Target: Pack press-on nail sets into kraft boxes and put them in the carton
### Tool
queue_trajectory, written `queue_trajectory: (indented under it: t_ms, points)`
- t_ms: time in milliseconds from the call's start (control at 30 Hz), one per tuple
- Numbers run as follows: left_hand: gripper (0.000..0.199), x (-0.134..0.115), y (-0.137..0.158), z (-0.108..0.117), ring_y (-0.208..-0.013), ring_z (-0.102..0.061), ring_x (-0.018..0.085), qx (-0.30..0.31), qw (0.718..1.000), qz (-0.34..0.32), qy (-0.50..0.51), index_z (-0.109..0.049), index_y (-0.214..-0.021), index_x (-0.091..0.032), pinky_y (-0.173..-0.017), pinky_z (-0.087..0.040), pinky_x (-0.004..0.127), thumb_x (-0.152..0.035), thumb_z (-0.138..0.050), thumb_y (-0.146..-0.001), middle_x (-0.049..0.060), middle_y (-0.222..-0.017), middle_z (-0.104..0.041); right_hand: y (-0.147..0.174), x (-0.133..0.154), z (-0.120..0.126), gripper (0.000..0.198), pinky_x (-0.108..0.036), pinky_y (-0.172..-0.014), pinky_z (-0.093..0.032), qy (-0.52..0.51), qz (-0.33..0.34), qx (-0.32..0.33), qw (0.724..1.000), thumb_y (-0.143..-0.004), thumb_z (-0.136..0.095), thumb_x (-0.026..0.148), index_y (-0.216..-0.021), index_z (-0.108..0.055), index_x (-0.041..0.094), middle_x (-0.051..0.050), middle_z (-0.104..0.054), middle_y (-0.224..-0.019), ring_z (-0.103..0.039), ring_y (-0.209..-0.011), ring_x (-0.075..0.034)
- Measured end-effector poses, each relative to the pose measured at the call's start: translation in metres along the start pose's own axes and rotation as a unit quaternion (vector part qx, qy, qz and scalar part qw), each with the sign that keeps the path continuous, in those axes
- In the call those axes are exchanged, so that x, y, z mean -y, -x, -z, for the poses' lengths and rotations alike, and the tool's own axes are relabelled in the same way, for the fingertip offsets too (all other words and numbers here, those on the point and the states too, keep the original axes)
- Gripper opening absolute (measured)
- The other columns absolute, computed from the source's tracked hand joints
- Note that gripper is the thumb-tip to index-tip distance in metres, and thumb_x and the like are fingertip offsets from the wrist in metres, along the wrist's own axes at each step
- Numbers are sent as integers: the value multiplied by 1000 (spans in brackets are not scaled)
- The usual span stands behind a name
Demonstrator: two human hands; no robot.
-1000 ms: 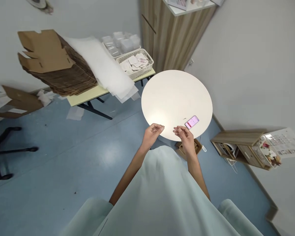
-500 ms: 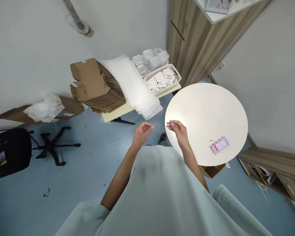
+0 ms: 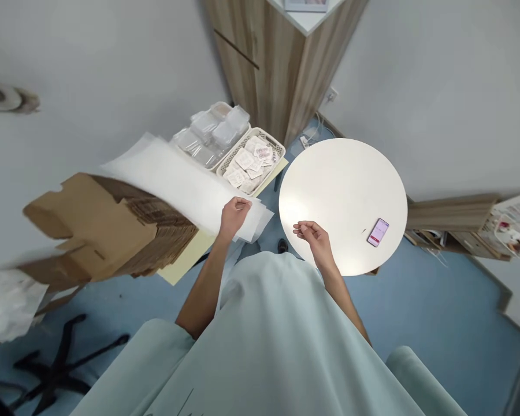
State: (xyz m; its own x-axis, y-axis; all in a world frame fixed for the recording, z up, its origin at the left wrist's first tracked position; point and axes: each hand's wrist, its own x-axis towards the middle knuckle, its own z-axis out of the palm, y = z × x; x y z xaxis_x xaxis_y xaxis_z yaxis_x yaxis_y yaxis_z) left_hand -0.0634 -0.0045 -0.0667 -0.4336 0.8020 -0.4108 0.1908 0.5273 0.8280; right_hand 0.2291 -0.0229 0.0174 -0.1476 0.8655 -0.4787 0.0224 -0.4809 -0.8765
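Observation:
My left hand (image 3: pixel 235 215) is over the near end of the white translucent sheets (image 3: pixel 199 193); whether it touches them I cannot tell. Its fingers are loosely bent, and nothing shows in them. My right hand (image 3: pixel 315 238) is above the left edge of the round white table (image 3: pixel 342 185). Its fingers are half curled and slightly apart, without anything between them. A phone (image 3: pixel 378 232) with a lit screen lies on the table's right side, and a small dark sliver (image 3: pixel 364 231) is beside it.
Left of the sheets rises a stack of flattened cardboard boxes (image 3: pixel 143 237). Behind them stand a basket of white packets (image 3: pixel 251 164) and a basket of clear plastic boxes (image 3: pixel 212 136). A wooden cabinet (image 3: pixel 268 63) is at the back; a black chair base (image 3: pixel 60 370) is lower left.
My view has turned and moved toward the side table. My left hand has come over the sheets' end, where before it was short of them. My right hand stays by the round table's edge.

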Motion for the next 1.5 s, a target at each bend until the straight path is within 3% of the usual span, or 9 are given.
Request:
queue_trajectory:
  t_ms: [100, 300, 500, 667, 900, 1067, 1233, 1333, 1500]
  points:
    - [4, -6, -55, 9, -111, -82, 31, 15, 991, -33, -130, -72, -100, -24, -108, -60, 43, -28, -70, -99, 10, -116, -87, 8, 5, -19, 45, -53, -116, -65, -17, 1, -69, 997, -95, -84, 69, -114, -83, 28, -10, -88, -125, -84, -114, -30]
    - [33, -4, -133, 4, -129, -74, 40, 91, 936, -103, -324, -77, -133, -15, -113, -56, 51, -22, -61, -105, 24, -144, -77, 27, 4, -60, 43, -53, -116, -65, -35, -23, -163, 986, -95, -85, 67, -113, -83, 28, -10, -88, -126, -84, -116, -31]
    - [35, 7, -159, -11, -132, -68, 45, 147, 897, -102, -403, -79, -131, -15, -109, -55, 53, -26, -56, -108, 27, -143, -71, 41, -5, -77, 46, -54, -115, -66, -48, -38, -227, 972, -93, -84, 69, -114, -82, 27, -11, -88, -126, -84, -116, -31]
    - [33, 12, -160, -15, -127, -69, 43, 163, 890, -101, -414, -80, -125, -17, -103, -54, 51, -24, -54, -107, 26, -135, -74, 39, -8, -75, 44, -54, -115, -66, -53, -28, -239, 969, -96, -82, 68, -115, -81, 28, -11, -88, -126, -84, -116, -31]
    - [30, -12, -147, -4, -125, -70, 43, 101, 898, -112, -412, -80, -117, -16, -105, -54, 51, -25, -53, -107, 26, -134, -76, 23, 0, -55, 43, -52, -114, -66, -60, 8, -189, 980, -98, -82, 68, -116, -82, 28, -10, -88, -125, -84, -115, -29]
    - [17, -47, -117, 13, -106, -74, 33, 39, 945, -145, -292, -79, -102, -20, -105, -56, 45, -31, -66, -101, 14, -117, -84, 7, 11, -37, 45, -50, -113, -66, -62, 31, -137, 988, -96, -85, 69, -115, -82, 28, -9, -88, -123, -84, -114, -28]
    - [27, -86, -55, 3, -81, -70, 23, 146, 980, -112, -79, -83, -97, -19, -80, -57, 35, -44, -81, -89, 6, -89, -80, -13, 16, -17, 49, -46, -106, -67, -42, 65, -100, 992, -93, -87, 71, -114, -81, 27, -6, -88, -112, -84, -103, -25]
    - [39, -111, -13, -14, -87, -72, 23, 221, 969, -106, -13, -85, -95, -21, -82, -59, 35, -57, -91, -82, 7, -95, -82, -17, 17, 0, 53, -44, -100, -67, -22, 64, -94, 993, -90, -88, 73, -116, -81, 27, -4, -86, -104, -82, -94, -23]
    - [43, -141, 33, -46, -88, -72, 24, 278, 955, -105, 9, -86, -89, -24, -83, -62, 37, -65, -94, -80, 7, -92, -82, -6, 18, 28, 52, -42, -95, -65, -14, 52, -85, 995, -89, -88, 76, -99, -79, 26, -4, -83, -95, -79, -92, -23]
